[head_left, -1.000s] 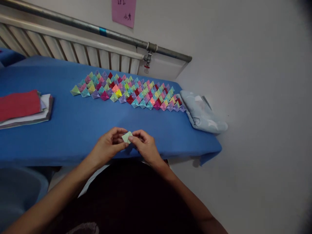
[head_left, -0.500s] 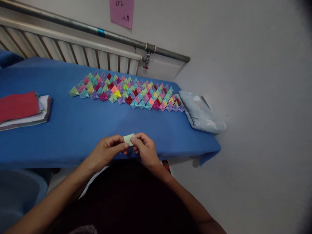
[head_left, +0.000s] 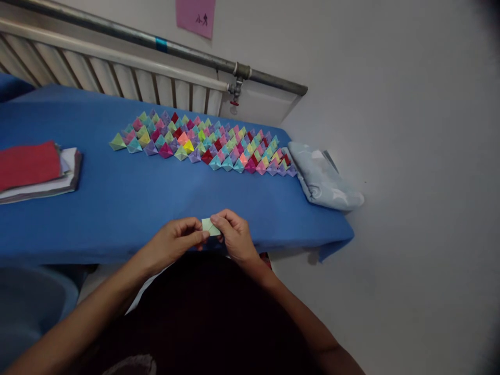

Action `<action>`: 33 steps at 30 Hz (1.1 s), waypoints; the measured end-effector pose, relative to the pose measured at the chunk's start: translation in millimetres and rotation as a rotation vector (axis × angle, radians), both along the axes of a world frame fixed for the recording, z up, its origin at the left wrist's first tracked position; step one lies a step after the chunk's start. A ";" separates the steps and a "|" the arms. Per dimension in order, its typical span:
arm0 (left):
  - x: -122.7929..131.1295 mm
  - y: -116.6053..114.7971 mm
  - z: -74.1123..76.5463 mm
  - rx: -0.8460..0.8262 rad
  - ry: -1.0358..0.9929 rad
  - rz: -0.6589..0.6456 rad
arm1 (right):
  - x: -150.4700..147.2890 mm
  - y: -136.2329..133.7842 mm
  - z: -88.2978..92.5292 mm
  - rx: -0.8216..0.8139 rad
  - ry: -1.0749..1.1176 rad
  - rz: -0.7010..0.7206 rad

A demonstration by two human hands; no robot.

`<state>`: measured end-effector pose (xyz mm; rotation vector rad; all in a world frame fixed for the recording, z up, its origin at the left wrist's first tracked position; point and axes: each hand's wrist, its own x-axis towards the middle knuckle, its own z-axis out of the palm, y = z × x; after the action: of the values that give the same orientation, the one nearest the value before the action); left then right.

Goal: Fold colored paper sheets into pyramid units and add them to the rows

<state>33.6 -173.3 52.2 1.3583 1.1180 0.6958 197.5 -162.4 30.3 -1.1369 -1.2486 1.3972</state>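
A small folded piece of pale green paper (head_left: 211, 227) is held above the near edge of the blue-covered table (head_left: 156, 208). My left hand (head_left: 182, 237) pinches its left side between thumb and fingers. On the right, my right hand (head_left: 234, 234) grips it with the thumb on top and the fingers behind, partly hidden. Crease lines show on the paper's face. Farther back stand rows of small folded paper boats (head_left: 195, 146) in green, pink, purple, blue, red and yellow.
At the left lies a stack of paper with a red sheet (head_left: 29, 164) on top. A folded pale blue patterned cloth (head_left: 322, 179) rests at the table's right end. Behind are a radiator (head_left: 117, 78) and a metal pipe (head_left: 187, 54). A blue tub (head_left: 35, 302) stands below left.
The green paper has turned slightly and shifted a little right. My right thumb has moved up to its top edge. The view has tilted slightly downward.
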 end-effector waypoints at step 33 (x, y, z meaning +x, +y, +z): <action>4.6 1.2 -9.2 -0.248 -0.430 0.319 | -6.8 -3.7 -3.2 -0.158 0.150 0.142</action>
<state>38.3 -172.1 43.0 0.7774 1.0370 0.9905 190.6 -166.1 27.1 -1.0432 -1.1466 1.6810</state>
